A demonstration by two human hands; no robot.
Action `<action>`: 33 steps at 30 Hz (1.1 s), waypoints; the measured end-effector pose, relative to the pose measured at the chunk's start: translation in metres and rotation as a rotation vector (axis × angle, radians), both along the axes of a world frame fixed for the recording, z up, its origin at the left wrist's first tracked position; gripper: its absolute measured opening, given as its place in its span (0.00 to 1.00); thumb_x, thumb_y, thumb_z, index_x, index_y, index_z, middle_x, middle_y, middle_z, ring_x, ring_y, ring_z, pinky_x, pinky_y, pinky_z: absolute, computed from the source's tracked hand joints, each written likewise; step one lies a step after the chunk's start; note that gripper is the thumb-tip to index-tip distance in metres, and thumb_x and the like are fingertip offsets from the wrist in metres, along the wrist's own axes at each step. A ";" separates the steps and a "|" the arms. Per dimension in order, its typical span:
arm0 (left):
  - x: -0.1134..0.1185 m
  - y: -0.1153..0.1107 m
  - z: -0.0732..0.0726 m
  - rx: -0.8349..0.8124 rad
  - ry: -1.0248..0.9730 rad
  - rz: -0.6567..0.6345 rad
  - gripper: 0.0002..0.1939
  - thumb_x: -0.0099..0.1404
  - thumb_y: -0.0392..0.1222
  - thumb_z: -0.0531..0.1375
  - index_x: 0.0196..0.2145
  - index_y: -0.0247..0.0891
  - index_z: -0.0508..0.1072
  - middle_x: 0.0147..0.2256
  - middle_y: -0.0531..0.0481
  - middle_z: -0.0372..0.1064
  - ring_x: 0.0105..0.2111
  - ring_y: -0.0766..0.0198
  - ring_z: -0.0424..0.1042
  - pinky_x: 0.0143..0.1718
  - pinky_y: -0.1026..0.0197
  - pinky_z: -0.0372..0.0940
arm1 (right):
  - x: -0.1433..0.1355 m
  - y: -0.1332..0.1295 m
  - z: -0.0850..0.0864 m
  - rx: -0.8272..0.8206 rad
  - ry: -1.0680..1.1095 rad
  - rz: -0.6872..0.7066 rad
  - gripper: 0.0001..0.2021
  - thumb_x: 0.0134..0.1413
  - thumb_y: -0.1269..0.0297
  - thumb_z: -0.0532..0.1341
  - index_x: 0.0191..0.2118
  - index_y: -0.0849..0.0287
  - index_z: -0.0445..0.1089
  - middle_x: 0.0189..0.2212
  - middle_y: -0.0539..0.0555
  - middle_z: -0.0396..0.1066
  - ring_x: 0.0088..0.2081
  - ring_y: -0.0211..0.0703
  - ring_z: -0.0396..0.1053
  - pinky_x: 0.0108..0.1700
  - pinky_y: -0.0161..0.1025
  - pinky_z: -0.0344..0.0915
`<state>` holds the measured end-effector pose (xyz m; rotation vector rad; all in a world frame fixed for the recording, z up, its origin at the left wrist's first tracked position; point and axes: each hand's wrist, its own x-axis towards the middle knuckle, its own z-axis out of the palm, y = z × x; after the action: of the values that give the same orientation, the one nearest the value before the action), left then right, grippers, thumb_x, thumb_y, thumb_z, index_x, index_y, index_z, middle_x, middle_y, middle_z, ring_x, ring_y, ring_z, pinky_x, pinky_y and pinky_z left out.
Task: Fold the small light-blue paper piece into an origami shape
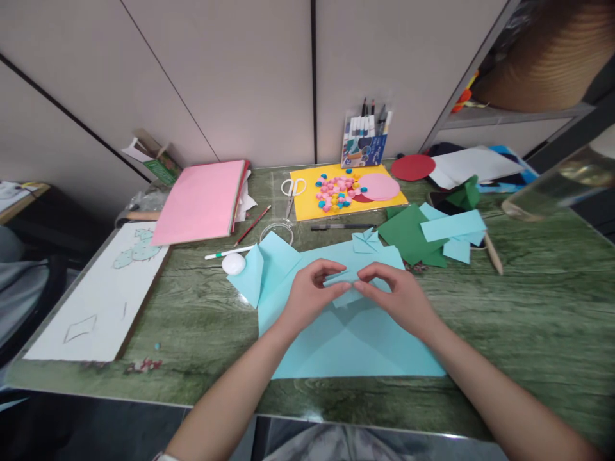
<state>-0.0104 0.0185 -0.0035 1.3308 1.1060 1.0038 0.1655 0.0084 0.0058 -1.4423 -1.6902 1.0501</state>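
Observation:
Between my two hands is a small folded piece of light blue paper [346,296]. My left hand [314,288] pinches its left end with thumb and fingers. On the right end, the thumb and fingers of my right hand [396,291] are closed too. Both hands are above a large light blue sheet [355,349] spread on the table. A small folded light blue shape [366,241] lies at the sheet's far edge, just beyond my fingers. To the left, another folded light blue paper [278,259] overlaps the sheet. My fingers hide part of the piece they hold.
White scissors [290,195] and a yellow sheet [302,208] with colourful pieces lie behind. Green paper [408,234] and blue strips [454,225] are at right, near a clear container [552,186]. Pink paper [202,198] and a white board [96,301] are at left.

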 end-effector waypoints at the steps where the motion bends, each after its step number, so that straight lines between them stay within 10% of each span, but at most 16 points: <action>1: 0.000 0.000 0.000 0.007 0.010 0.004 0.12 0.50 0.40 0.66 0.34 0.38 0.72 0.35 0.49 0.71 0.38 0.62 0.69 0.39 0.62 0.63 | 0.000 0.000 0.001 0.005 0.006 0.004 0.06 0.49 0.60 0.61 0.29 0.57 0.68 0.28 0.50 0.71 0.33 0.41 0.68 0.38 0.37 0.63; 20: 0.003 -0.005 0.007 0.041 0.217 -0.076 0.15 0.48 0.38 0.67 0.36 0.41 0.73 0.34 0.52 0.71 0.31 0.65 0.66 0.32 0.65 0.59 | 0.002 0.001 0.000 -0.003 0.111 -0.003 0.07 0.48 0.60 0.61 0.28 0.58 0.70 0.26 0.51 0.71 0.31 0.42 0.67 0.36 0.38 0.63; 27: 0.003 -0.002 0.005 -0.042 0.075 0.028 0.15 0.46 0.41 0.68 0.34 0.37 0.73 0.21 0.57 0.62 0.23 0.70 0.60 0.27 0.66 0.57 | 0.004 0.000 0.003 0.056 0.126 -0.037 0.09 0.49 0.59 0.62 0.24 0.58 0.69 0.23 0.50 0.70 0.28 0.41 0.66 0.33 0.38 0.62; 33: 0.003 -0.004 0.005 -0.020 -0.023 0.071 0.13 0.45 0.39 0.69 0.30 0.37 0.73 0.30 0.51 0.71 0.31 0.65 0.68 0.35 0.63 0.63 | 0.002 -0.004 0.003 0.262 0.159 -0.061 0.02 0.47 0.65 0.64 0.29 0.55 0.72 0.28 0.52 0.72 0.33 0.44 0.68 0.37 0.42 0.64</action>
<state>-0.0075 0.0147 0.0012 1.2688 1.1496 1.0551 0.1675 0.0047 0.0084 -1.2032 -1.5933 0.8504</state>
